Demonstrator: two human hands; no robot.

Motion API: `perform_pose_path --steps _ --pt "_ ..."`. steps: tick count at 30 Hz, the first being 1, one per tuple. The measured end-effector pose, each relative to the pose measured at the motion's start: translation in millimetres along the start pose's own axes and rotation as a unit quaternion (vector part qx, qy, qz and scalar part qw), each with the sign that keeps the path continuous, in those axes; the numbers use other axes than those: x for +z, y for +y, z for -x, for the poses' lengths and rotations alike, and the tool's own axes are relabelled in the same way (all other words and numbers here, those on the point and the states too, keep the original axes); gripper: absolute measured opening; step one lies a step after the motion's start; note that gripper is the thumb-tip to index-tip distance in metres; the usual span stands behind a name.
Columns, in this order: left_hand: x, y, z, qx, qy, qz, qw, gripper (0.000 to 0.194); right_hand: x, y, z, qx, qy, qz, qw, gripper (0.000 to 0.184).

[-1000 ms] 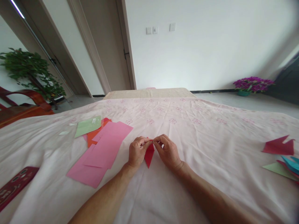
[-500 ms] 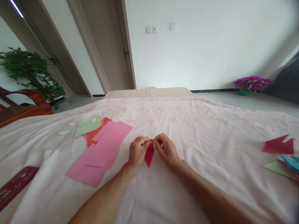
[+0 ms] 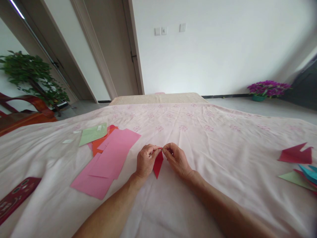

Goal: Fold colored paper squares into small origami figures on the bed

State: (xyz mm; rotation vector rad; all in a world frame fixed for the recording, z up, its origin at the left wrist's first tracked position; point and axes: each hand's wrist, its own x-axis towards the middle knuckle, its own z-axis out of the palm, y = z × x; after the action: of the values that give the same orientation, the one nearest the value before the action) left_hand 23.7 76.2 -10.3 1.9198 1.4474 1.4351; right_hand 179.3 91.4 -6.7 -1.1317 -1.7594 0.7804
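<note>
Between my hands, at the middle of the cloth, is a folded piece of red paper [image 3: 158, 166], its pointed end hanging down toward me. My left hand [image 3: 146, 160] is closed, thumb and fingers pinching the upper part of the paper. On the other side, my right hand [image 3: 177, 159] is closed too, its thumb and index finger pinching the paper's top tip. The fingers hide most of the upper folds.
Pink paper sheets [image 3: 111, 157], an orange sheet [image 3: 96, 145] and a green packet [image 3: 93, 134] lie left. A red phone [image 3: 18, 196] rests at far left. To the right are a folded red paper [image 3: 296, 154] and several blue and green ones [image 3: 297, 180], all on the pink tablecloth [image 3: 223, 142].
My right fingers have shifted slightly at the paper's top tip. The paper's lower point has swung a little to the left. My left hand keeps its place.
</note>
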Motion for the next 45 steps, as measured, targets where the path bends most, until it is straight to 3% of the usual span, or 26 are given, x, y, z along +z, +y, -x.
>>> perform_pose_path --steps 12,21,28,33,45 --pt "-0.5 0.6 1.1 0.036 -0.003 -0.04 0.999 0.014 -0.1 -2.8 -1.8 0.028 -0.008 -0.04 0.999 0.017" --pt "-0.1 1.7 0.4 0.008 -0.003 -0.036 0.999 0.015 0.5 -5.3 -2.4 0.004 -0.008 -0.023 1.0 0.017" --pt "0.6 -1.8 -0.1 -0.023 -0.012 -0.017 1.0 0.018 -6.6 0.2 -0.8 -0.065 0.017 0.024 0.997 0.011" --pt "0.5 -2.2 0.3 -0.031 -0.013 -0.016 0.999 0.019 -9.8 0.0 2.3 -0.157 0.026 0.104 0.982 0.022" --pt "0.9 -0.6 0.5 -0.027 -0.015 -0.018 0.999 0.02 -14.8 -0.1 1.4 -0.228 0.031 0.251 0.94 0.024"
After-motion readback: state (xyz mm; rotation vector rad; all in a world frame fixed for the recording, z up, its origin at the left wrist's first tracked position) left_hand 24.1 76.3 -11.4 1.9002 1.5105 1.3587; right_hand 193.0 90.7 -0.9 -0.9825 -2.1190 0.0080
